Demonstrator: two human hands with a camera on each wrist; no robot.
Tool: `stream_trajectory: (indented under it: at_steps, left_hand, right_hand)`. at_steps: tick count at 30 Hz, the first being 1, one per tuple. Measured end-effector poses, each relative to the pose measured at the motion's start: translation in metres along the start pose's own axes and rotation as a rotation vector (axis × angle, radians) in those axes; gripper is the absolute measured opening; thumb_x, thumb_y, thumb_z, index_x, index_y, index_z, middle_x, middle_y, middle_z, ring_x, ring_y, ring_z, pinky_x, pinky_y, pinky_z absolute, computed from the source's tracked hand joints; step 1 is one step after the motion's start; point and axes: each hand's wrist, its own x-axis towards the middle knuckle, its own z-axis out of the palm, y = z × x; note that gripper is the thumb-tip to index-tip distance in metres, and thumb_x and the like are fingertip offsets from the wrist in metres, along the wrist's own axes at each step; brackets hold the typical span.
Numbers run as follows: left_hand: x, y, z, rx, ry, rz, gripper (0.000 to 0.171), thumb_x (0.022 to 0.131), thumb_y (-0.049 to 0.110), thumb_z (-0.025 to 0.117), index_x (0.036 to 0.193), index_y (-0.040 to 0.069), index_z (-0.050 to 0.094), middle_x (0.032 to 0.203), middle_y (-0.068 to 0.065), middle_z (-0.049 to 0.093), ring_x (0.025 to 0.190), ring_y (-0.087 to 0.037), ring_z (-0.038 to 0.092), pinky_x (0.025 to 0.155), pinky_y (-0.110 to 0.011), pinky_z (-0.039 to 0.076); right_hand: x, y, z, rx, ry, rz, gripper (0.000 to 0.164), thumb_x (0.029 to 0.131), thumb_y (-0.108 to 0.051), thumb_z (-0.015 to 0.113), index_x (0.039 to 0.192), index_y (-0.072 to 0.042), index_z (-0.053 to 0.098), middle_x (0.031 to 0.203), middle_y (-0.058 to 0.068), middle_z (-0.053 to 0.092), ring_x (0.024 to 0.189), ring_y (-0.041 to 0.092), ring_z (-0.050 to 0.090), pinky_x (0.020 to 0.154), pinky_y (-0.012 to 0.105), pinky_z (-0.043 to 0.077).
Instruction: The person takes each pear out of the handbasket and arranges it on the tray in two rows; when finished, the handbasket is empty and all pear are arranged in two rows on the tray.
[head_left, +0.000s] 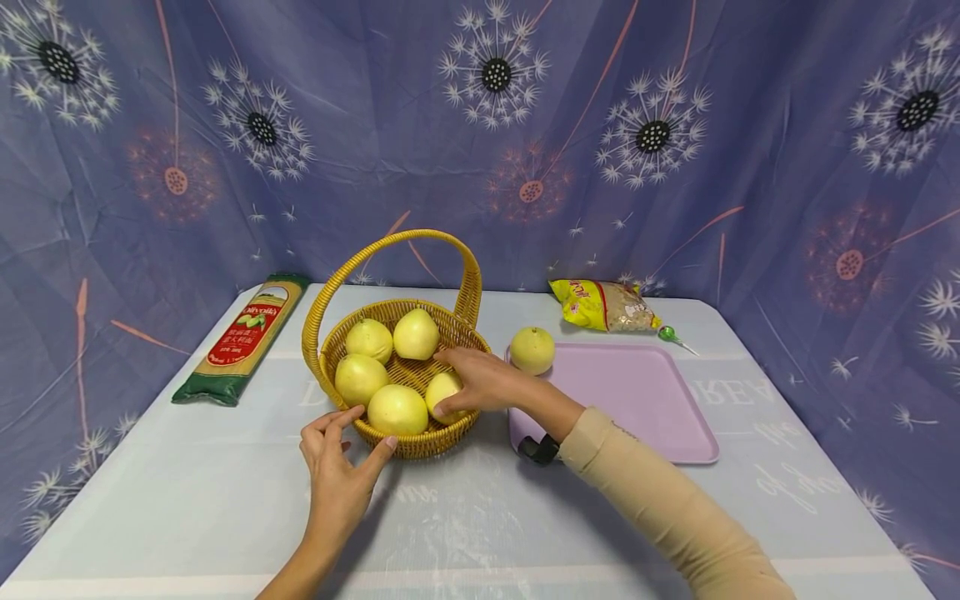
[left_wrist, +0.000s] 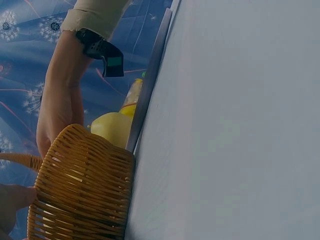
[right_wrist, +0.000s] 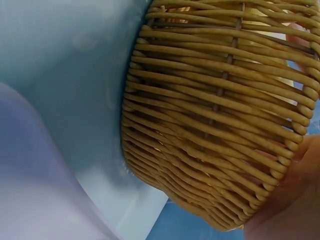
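Observation:
A yellow wicker basket (head_left: 427, 446) with a tall arched handle holds several pale yellow-green pears, among them a front pear (head_left: 397, 410). My right hand (head_left: 487, 382) reaches over the basket's right rim. Its thumb and fingers grip the pear (head_left: 439, 392) on that side, which the hand partly covers. My left hand (head_left: 337, 471) holds the front-left rim, thumb and fingertips spread apart along it. In the right wrist view the woven wall (right_wrist: 210, 110) hides most of the right hand's grasp. One more pear (head_left: 532, 350) sits outside, at the tray's back-left corner.
Right of the basket lies a lilac tray (head_left: 622, 400). Behind it are a yellow food bag (head_left: 603, 306) and a green lollipop (head_left: 670, 334). A green-and-red pasta packet (head_left: 243, 337) lies at the left. A patterned cloth (head_left: 360, 150) hangs behind the table.

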Motion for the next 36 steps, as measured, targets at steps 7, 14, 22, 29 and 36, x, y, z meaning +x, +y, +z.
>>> stream_trajectory:
  at_steps: [7, 14, 22, 29, 36]
  left_hand:
    - [0.0, 0.0, 0.0, 0.0, -0.002, 0.005, 0.057, 0.078, 0.019, 0.078, 0.125, 0.004, 0.052, 0.124, -0.015, 0.03, 0.119, -0.02, 0.026, 0.089, -0.032, 0.033]
    - [0.0, 0.0, 0.0, 0.007, -0.008, 0.002, 0.057, 0.078, 0.02, 0.077, 0.126, 0.004, 0.051, 0.124, -0.015, 0.03, 0.12, -0.021, 0.026, 0.089, -0.031, 0.033]
    - [0.0, 0.001, 0.0, 0.007, -0.007, 0.0, 0.056, 0.078, 0.019, 0.077, 0.126, 0.004, 0.051, 0.124, -0.015, 0.03, 0.121, -0.021, 0.026, 0.089, -0.03, 0.033]
    - [-0.001, 0.001, 0.0, 0.002, -0.004, 0.006, 0.056, 0.078, 0.019, 0.077, 0.126, 0.004, 0.051, 0.124, -0.015, 0.03, 0.12, -0.021, 0.026, 0.089, -0.033, 0.034]
    - [-0.001, 0.001, 0.0, 0.0, -0.006, 0.0, 0.056, 0.079, 0.018, 0.077, 0.126, 0.004, 0.051, 0.125, -0.015, 0.03, 0.121, -0.021, 0.026, 0.089, -0.034, 0.034]
  right_hand:
    - [0.003, -0.001, 0.001, -0.073, -0.036, 0.021, 0.091, 0.073, -0.059, 0.071, 0.143, -0.011, 0.038, 0.143, 0.007, 0.047, 0.133, 0.022, 0.044, 0.108, 0.041, 0.04]
    - [0.006, -0.003, 0.003, -0.144, -0.066, 0.047, 0.092, 0.072, -0.066, 0.068, 0.142, -0.014, 0.04, 0.138, 0.004, 0.051, 0.126, 0.02, 0.05, 0.103, 0.041, 0.044]
    - [0.006, -0.007, 0.003, -0.209, -0.106, 0.062, 0.089, 0.071, -0.07, 0.065, 0.139, -0.016, 0.044, 0.125, -0.001, 0.058, 0.108, 0.016, 0.056, 0.087, 0.035, 0.049]
    - [0.007, -0.011, 0.002, -0.222, -0.143, 0.084, 0.091, 0.071, -0.07, 0.065, 0.14, -0.017, 0.042, 0.125, 0.0, 0.058, 0.109, 0.016, 0.056, 0.088, 0.036, 0.049]
    - [0.006, -0.01, 0.002, -0.22, -0.135, 0.077, 0.09, 0.071, -0.068, 0.066, 0.141, -0.016, 0.043, 0.13, 0.001, 0.057, 0.116, 0.017, 0.055, 0.094, 0.038, 0.048]
